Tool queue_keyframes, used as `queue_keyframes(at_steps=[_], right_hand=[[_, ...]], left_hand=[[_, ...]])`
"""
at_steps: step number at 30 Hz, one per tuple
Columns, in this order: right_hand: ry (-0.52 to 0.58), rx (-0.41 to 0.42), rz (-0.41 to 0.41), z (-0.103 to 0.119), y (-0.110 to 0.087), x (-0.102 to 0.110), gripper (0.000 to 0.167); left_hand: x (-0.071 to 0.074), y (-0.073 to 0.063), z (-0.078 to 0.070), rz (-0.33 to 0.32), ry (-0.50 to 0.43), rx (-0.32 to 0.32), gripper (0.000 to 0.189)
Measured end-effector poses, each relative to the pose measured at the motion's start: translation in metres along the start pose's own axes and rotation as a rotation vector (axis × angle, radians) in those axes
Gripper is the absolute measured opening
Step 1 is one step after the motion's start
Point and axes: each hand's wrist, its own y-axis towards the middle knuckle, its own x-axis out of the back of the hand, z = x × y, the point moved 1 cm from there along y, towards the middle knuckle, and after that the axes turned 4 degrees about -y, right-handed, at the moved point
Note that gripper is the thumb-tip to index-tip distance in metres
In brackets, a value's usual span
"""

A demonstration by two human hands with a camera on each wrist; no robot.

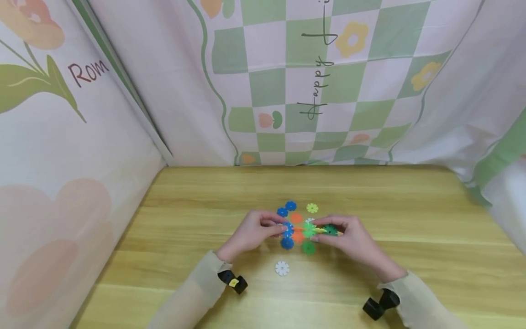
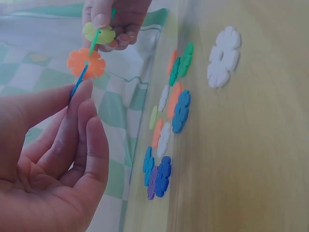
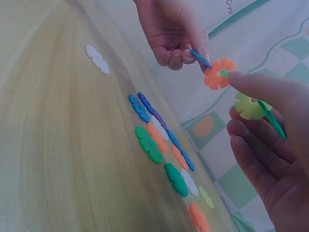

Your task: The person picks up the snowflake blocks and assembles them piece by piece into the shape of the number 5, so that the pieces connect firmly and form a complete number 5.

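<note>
Both hands hold a short chain of notched plastic snowflake discs above the table. My left hand pinches the blue disc at one end between thumb and index finger. Slotted to that blue disc is an orange disc. A light green disc joins the orange one on its other side, and my right hand pinches it between thumb and fingers. Beyond it follow a yellow disc and a darker green disc at the far end, close to the right palm.
Loose discs lie on the wooden table under and behind the hands: blue, yellow, orange, green and purple. A white disc lies nearer the front. Patterned curtains hang behind the table.
</note>
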Motion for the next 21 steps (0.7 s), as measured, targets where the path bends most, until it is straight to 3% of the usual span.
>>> queue_keyframes(at_steps=[12,21], right_hand=[[0.040,0.059,-0.001,-0.0006,0.0002,-0.0029,0.031],[0.027,0.041,-0.012,-0.0039,-0.0007,-0.0029,0.032]], left_hand=[[-0.0055,-0.0002,0.0001,-0.038,-0.031,0.008,0.015],[-0.0092,0.0004,0.0010,-0.065,0.007,-0.012,0.014]])
